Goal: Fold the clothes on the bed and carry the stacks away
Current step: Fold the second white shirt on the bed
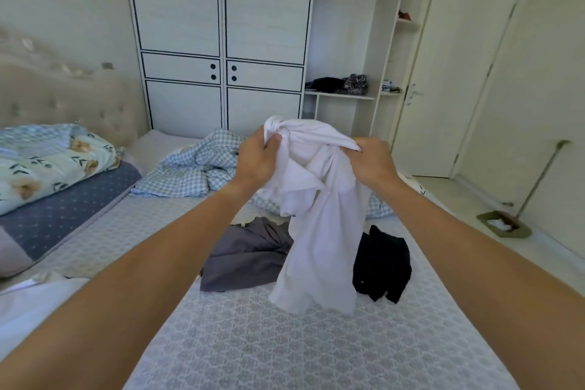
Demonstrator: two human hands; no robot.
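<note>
I hold a white shirt [319,222] up in the air over the bed [285,342]. My left hand [258,157] grips a bunched top corner of it, and my right hand [375,161] pinches the other top edge. The cloth hangs crumpled, its hem just above the patterned mattress. Under and behind it lie a grey garment [247,256] to the left and a black garment [383,266] to the right, both unfolded. A white cloth [34,304] lies at the bed's left edge.
A rumpled blue checked duvet [196,168] and floral pillows [47,165] lie at the head of the bed. A white wardrobe [221,41] with open shelves [340,95] stands behind. To the right are a closed door [456,73] and a broom with dustpan [506,222].
</note>
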